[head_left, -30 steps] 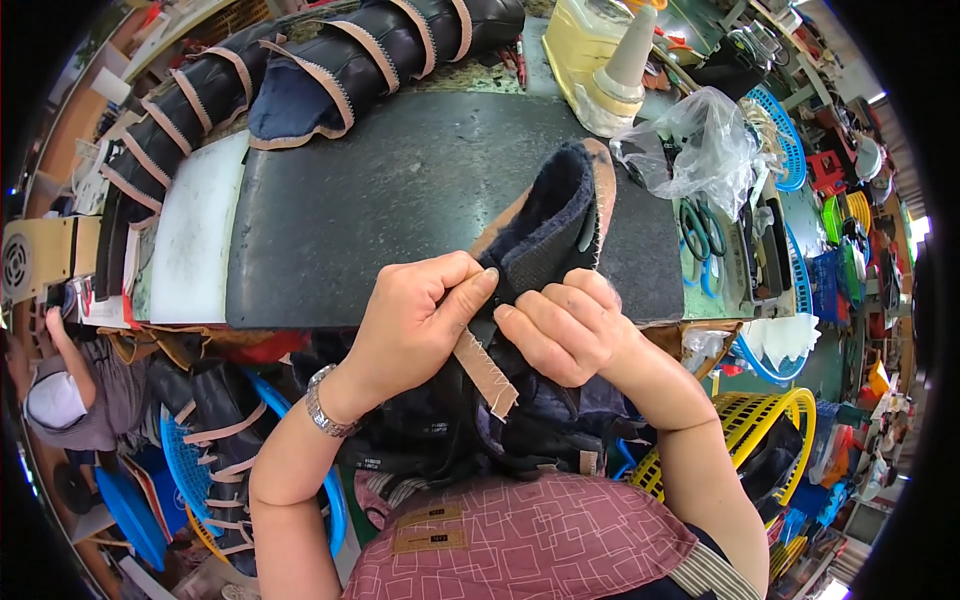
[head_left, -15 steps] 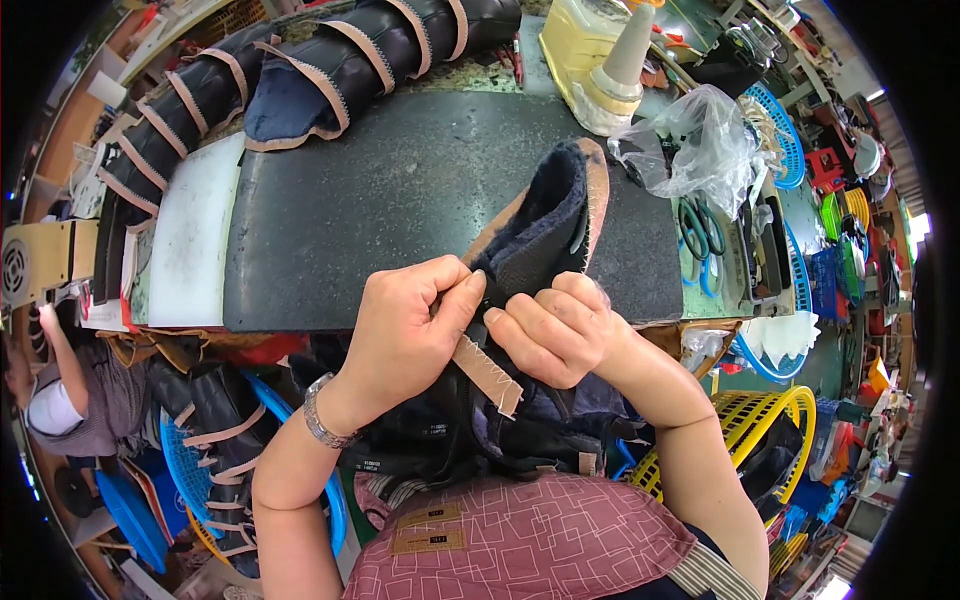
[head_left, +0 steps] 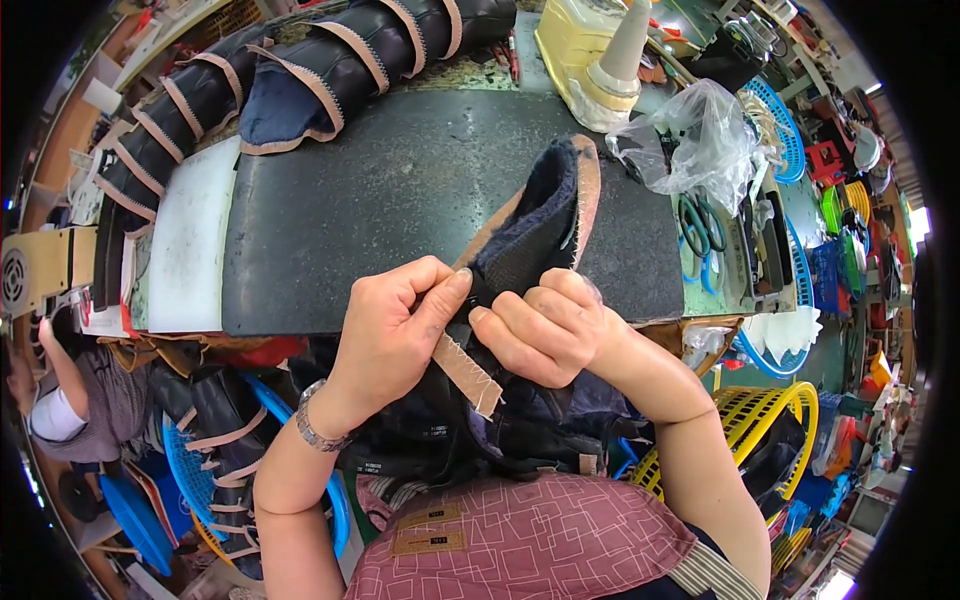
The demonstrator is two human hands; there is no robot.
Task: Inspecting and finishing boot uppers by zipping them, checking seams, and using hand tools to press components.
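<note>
A black shoe upper [head_left: 535,225] with dark blue fur lining hangs between my two hands over the near edge of the bench. Tan edging sewn on with zigzag thread runs round its rim, and a tan strip end [head_left: 468,375] sticks out below my hands. My left hand [head_left: 400,322], with a metal watch on the wrist, pinches the upper between thumb and forefinger. Beside it, my right hand [head_left: 545,330] has its fingers curled tightly round the upper's black part. Exactly what the fingertips press on is hidden. More dark fur-lined pieces [head_left: 590,412] lie on my lap.
A dark work mat [head_left: 400,200] covers the bench. Nested black uppers [head_left: 345,60] curve along its far left. To the right are scissors [head_left: 702,225], a clear plastic bag [head_left: 700,150] and a cone-topped container [head_left: 620,60]. A yellow basket [head_left: 715,420] and a blue basket [head_left: 190,470] flank me.
Both hands have shifted slightly left with the shoe upper still held. The loose tan strip end has swung left along with them.
</note>
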